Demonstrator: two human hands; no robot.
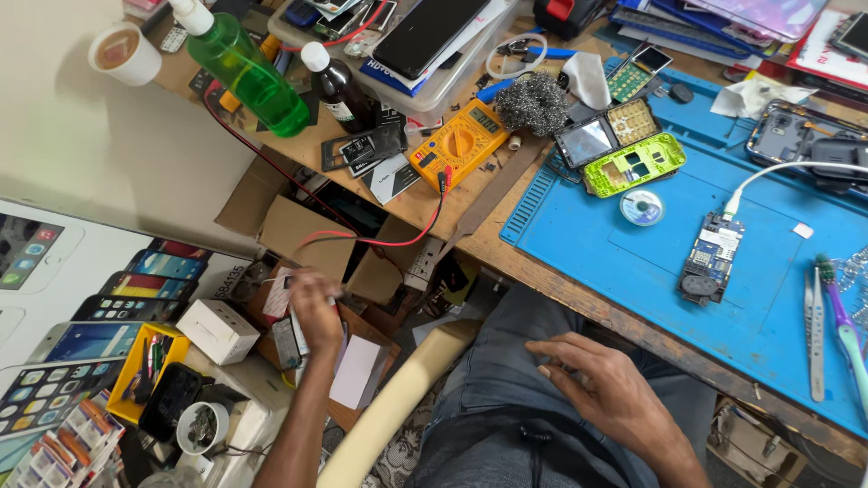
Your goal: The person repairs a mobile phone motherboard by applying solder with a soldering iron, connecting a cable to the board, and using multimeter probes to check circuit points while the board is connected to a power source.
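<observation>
Counter (506,248): wooden, cluttered, carrying a blue work mat (633,262) on the right. On the mat: a bare phone circuit board (710,258) with a white cable plugged into its top, a lime-green phone frame (633,164), tweezers (816,330) at the far right. Left of the mat sit an orange multimeter (459,143) and a green spray bottle (249,72).

Below the counter edge, an open cardboard box (298,230) full of parts, flaps up.

Right hand (601,389) lies flat on the jeans at the thigh, fingers loosely spread, holding nothing.

Left hand (315,307) is down by the box, fingers curled and pinching several small flat parts (291,339) (thin cards or phone batteries, can't tell which). They hang just under the palm, above a white card in a lower box.

My read: sorting through spares. To do it well, fan the stack with the thumb, keep the pinch near one edge so faces stay readable, and hold it over the box so a drop lands inside.
</observation>
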